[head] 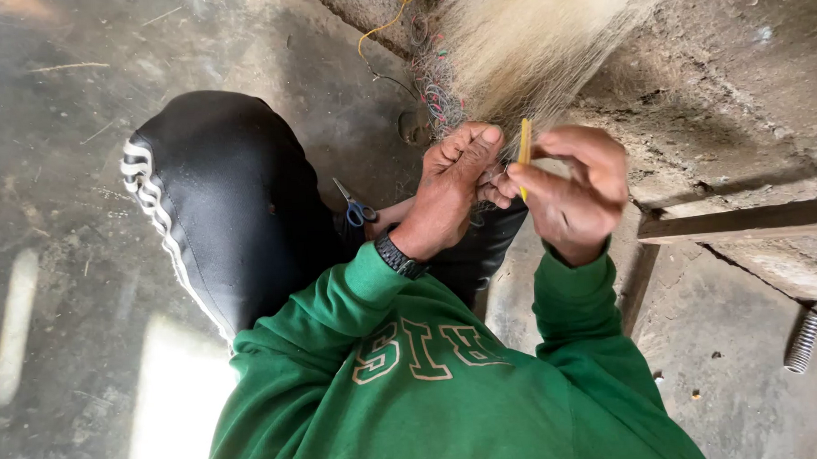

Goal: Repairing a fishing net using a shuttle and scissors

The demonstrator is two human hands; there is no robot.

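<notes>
Head view, looking down on a person crouching in a green sweatshirt. The left hand [450, 187] is closing its fingers [478, 150] round the lower end of a pale fibre bundle [529, 44], which is hanging against a rough concrete wall [738, 82] just above both hands. The right hand [575, 192] is pinching a thin yellow tool [524, 153] upright between thumb and fingers, its tip touching the fibres right beside the left fingers.

The bundle is looking light, soft and limp (long fine strands, likely to slip and tangle), so it would best be gripped as a gathered tuft near the end being worked. The tool appears slim, stiff and light, suited to a pinch at mid-length.

A tangle of coloured wire or thread [435, 88] is lying just left of the fingers, against the fibres. Blue-handled scissors [356, 207] are resting below the left hand, near a dark-trousered knee [226, 191].

Hard to make out: what the tool is, comb or blade; how the bundle is fixed, its top being cut off by the frame; and the strands inside the left palm. A ribbed spring-like thing [803, 341] is lying on the floor well right.
</notes>
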